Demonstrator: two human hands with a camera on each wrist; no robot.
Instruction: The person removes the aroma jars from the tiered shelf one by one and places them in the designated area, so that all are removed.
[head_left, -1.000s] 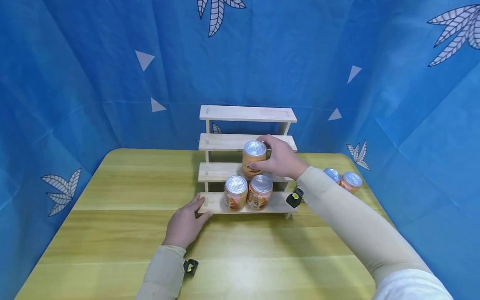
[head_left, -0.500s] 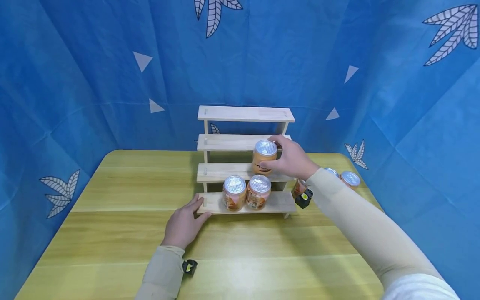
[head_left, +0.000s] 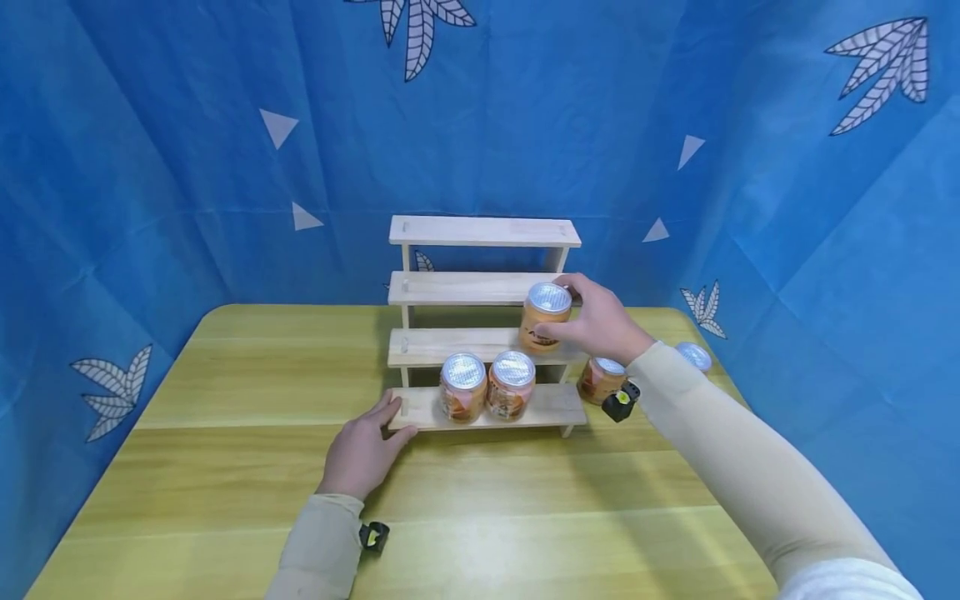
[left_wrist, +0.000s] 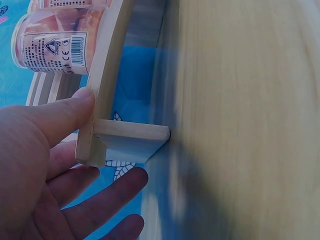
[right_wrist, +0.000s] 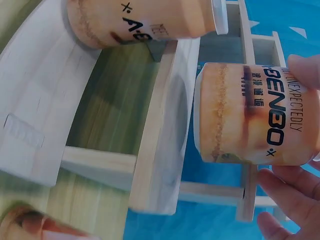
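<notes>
A four-tier wooden display rack stands on the table. My left hand holds the left end of its lowest board; in the left wrist view the thumb lies on the front edge and the other fingers are behind. My right hand grips an orange can with a silver lid, upright, at the right part of the second board. In the right wrist view a narrow gap shows between this can's base and the board. Two similar cans stand side by side on the lowest board.
Right of the rack, another can stands on the wooden table. One more can is farther right, mostly hidden by the right sleeve. A blue patterned cloth hangs behind and at both sides.
My right hand has moved the gripped can to the right along the second board. The can beside the rack has come into view. My left hand keeps its hold on the rack.
</notes>
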